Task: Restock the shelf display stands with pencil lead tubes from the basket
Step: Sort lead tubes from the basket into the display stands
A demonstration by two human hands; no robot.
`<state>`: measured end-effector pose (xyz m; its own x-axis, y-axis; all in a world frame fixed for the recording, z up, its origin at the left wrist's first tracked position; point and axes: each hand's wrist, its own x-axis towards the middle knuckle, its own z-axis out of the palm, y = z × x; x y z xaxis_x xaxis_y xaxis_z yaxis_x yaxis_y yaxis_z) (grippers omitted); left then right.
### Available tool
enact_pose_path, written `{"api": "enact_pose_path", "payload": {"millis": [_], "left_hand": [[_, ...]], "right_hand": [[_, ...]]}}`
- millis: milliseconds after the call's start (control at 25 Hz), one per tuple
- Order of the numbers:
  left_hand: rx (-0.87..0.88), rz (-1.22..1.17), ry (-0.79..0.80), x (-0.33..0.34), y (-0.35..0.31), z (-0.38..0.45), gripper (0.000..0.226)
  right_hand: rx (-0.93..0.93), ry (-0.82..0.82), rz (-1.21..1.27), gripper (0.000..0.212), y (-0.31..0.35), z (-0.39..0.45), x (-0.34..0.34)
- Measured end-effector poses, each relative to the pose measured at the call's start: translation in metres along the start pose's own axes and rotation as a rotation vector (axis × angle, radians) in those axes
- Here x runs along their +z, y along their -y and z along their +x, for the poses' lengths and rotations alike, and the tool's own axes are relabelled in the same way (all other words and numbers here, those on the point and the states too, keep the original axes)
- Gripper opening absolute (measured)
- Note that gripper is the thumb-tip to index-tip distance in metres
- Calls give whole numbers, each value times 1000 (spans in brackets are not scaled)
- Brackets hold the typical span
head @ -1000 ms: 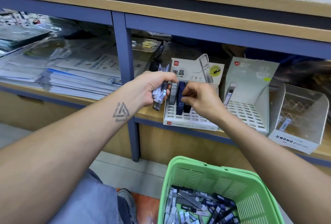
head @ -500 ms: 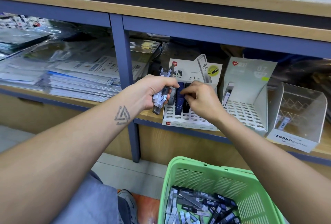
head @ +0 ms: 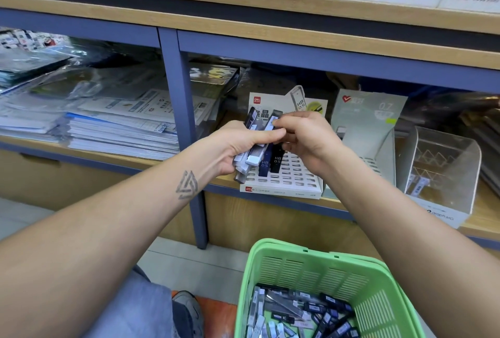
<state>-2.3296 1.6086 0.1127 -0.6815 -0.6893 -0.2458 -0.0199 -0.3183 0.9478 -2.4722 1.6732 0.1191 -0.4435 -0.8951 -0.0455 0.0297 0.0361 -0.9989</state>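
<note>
Your left hand (head: 244, 145) is wrapped around a bundle of lead tubes (head: 254, 148), fanned out with their tops poking up past your thumb. Your right hand (head: 300, 140) has come across to it, and its fingertips (head: 278, 123) are pinching the top of one tube in that bundle, so this looks like the moment of drawing a single tube out. Pull it straight along its length, not sideways, so the neighbours don't slide loose, and tighten your left thumb on the rest as it comes free

Just behind and below your hands sits the white stand (head: 292, 183) with its grid of slots; two dark tubes (head: 270, 162) marked HB 0.5 already stand upright in its left columns. Check the grade on the tube you pull against that marking, then seat it upright in the next open slot beside them. To the right are a grey stand (head: 378, 126) and a clear stand (head: 449, 164), apparently for other grades

The green basket (head: 324, 270) waits below, near your knees, with plenty of tubes left
</note>
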Motion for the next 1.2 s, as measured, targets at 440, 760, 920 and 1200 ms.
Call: {"api": "enact_pose_path", "payload": {"millis": [440, 760, 920, 1200], "left_hand": [[74, -78, -117, 20, -6, 18, 23], [256, 123, -258, 71, -10, 39, 22], [291, 121, -337, 99, -11, 56, 31], [87, 359, -257, 137, 17, 79, 32]], "right_hand": [[-75, 117, -28, 19, 0, -11, -52], [-60, 128, -82, 20, 1, -19, -121], [-29, -30, 175, 19, 0, -14, -173], [-164, -312, 318, 29, -9, 8, -209]]}}
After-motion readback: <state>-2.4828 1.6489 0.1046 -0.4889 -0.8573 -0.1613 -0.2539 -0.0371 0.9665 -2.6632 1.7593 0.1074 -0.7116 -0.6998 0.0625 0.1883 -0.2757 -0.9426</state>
